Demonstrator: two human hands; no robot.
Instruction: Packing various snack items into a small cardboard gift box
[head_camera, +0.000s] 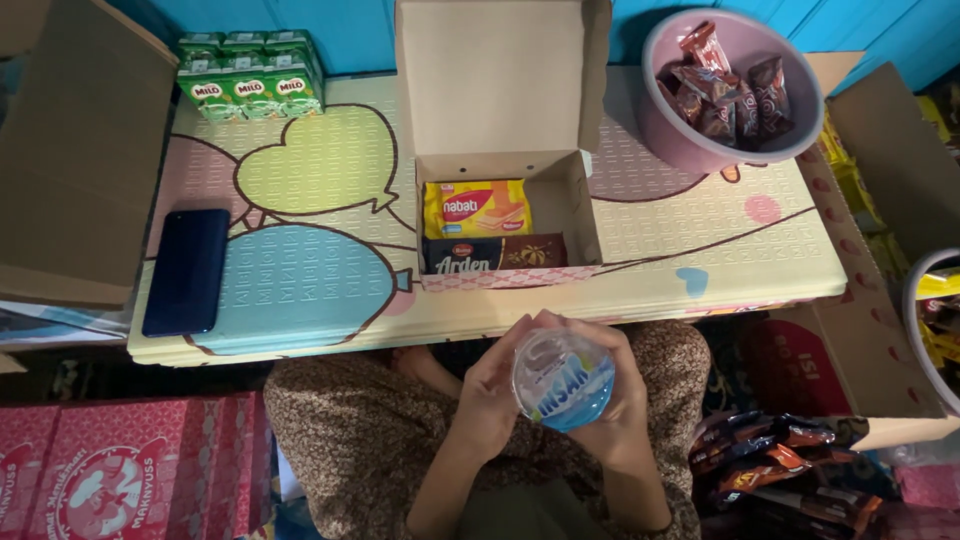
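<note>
Over your lap: your hands hold a sealed water cup (563, 379), lid up, below the table's near edge.
Left hand (487, 395): fingers curled around the cup's left side.
Right hand (622, 400): wrapped around its right side.
Ahead on the low table (700, 250): open cardboard box (500, 150) holding a yellow wafer pack (476, 207) and a dark biscuit pack (494, 253).

Two snack packs (478, 208) in open box (575, 205), phone (187, 270) left, bowl (690, 150) right.
</note>
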